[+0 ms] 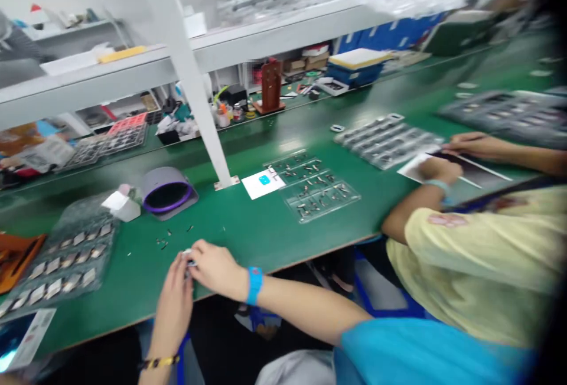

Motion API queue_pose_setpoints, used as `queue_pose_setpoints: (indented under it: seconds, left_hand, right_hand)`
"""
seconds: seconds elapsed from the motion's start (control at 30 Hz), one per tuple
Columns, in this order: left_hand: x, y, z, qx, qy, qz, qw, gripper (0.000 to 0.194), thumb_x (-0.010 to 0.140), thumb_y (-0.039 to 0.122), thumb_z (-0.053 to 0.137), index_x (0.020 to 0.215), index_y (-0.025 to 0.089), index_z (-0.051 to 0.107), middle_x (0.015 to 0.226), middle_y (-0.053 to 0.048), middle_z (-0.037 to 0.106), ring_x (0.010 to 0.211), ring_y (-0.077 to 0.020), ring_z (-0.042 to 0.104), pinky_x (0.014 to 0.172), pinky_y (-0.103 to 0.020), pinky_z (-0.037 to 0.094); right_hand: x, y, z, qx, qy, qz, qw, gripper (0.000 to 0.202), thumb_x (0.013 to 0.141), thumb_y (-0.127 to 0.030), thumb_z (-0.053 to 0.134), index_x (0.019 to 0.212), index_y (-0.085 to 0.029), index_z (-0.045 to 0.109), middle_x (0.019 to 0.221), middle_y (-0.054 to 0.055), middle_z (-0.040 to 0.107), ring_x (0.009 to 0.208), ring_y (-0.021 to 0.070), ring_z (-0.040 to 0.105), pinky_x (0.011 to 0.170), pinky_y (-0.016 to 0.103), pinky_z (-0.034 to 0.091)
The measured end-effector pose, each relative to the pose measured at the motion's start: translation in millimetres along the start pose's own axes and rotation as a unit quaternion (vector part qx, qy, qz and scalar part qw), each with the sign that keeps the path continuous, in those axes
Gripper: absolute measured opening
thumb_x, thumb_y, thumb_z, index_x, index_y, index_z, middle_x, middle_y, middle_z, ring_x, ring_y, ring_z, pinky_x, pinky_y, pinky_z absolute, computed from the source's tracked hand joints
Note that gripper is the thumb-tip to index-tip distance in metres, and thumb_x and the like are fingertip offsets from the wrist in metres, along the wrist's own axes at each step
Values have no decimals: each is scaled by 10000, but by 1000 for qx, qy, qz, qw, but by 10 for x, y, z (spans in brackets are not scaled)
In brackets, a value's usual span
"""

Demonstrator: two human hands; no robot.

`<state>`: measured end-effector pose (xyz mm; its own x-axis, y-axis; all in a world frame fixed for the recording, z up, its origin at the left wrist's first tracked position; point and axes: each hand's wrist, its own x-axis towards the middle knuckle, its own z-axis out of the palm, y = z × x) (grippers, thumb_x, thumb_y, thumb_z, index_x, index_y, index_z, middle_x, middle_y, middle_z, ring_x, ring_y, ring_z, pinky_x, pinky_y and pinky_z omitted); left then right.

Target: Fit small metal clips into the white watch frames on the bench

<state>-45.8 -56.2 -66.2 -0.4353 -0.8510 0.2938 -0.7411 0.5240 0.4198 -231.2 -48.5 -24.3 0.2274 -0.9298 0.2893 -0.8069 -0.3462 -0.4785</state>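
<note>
My left hand (176, 290) and my right hand (218, 268) meet at the near edge of the green workbench (266, 237). Between their fingertips is a small whitish part with a dark area (190, 258), mostly covered by the fingers and blurred, so its kind is unclear. Both hands have their fingers closed around it. Just beyond them, several tiny dark pieces (163, 240) lie loose on the bench. Farther right sits a clear plastic tray (305, 212) with rows of small metal parts, beside a white card (257, 187) bearing a blue mark.
A purple-rimmed grey container (170, 187) and a small white box (124, 205) stand to the left, near a tray of flat parts (71, 261). A white post (199, 90) rises from the bench. At right, a co-worker's hands (443, 166) are over a white-edged sheet.
</note>
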Motion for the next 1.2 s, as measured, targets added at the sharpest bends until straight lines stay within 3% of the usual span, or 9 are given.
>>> queue_pose_setpoints:
  seconds: [0.1,0.2,0.33,0.47,0.63,0.73,0.83,1.03,1.2]
  left_hand:
    - [13,-489,-215,19,10,-6,1000,510,1057,343,392,1564,293,422,1592,-136,440,1447,-343,480,1179,-601,446]
    - [104,-642,-304,49,24,59,997,495,1042,325,415,1535,325,472,1545,-147,492,1433,-379,488,1159,-674,418]
    - [223,-354,-189,107,90,124,982,423,987,303,547,1406,307,608,1526,-145,529,1486,-427,407,1187,-743,300]
    - [288,-24,-1,87,43,174,980,336,1001,268,495,1296,252,655,1355,-112,676,1323,-343,593,1216,-640,346]
    - [288,18,20,77,65,163,982,298,1014,308,525,1273,220,644,1244,-100,729,1122,-291,694,1205,-591,394]
    - [294,88,8,67,76,192,976,287,1005,254,563,1282,235,638,1198,-72,751,1068,-257,720,1206,-571,417]
    - [323,332,87,37,67,238,968,324,984,175,582,1287,273,643,1204,-42,757,1095,-237,729,1191,-531,471]
    - [414,958,282,-12,9,271,963,429,959,159,612,1370,284,602,1330,-65,704,1276,-257,657,1181,-533,498]
    - [677,1121,203,-76,11,206,975,423,978,215,608,1393,295,588,1388,-74,665,1346,-265,602,1185,-537,477]
  right_hand:
    - [330,-151,154,1,-4,-11,1000,264,993,-394,582,1132,-177,641,1138,84,681,955,241,708,640,332,580]
    - [390,-58,102,1,24,-14,1000,273,993,-438,579,1073,-186,645,1091,70,713,969,249,700,651,340,555]
    - [78,272,-143,-13,67,2,998,145,1010,-312,572,1035,-199,660,1031,42,749,965,215,691,768,328,532]
    - [-402,613,-428,-13,62,12,998,153,988,-301,632,1080,-192,686,1073,48,757,1011,204,688,837,311,523]
    - [-783,1155,-1008,-63,93,103,988,170,1033,-331,589,1110,-227,699,1134,18,746,1099,173,661,916,281,510]
    - [-732,1598,-1388,-153,100,208,961,240,1047,-376,566,1166,-224,707,1192,47,723,1136,201,628,928,301,507]
    - [-509,1995,-1582,-186,100,247,946,296,1050,-362,536,1174,-173,728,1189,120,708,1163,267,589,916,347,502]
    - [-80,2342,-1483,-218,62,273,935,315,1004,-188,490,1006,-53,774,1093,235,703,1105,317,588,854,363,486]
    - [-44,2415,-1452,-225,60,269,935,326,977,-141,465,967,-53,779,1051,229,712,1043,306,616,786,350,469]
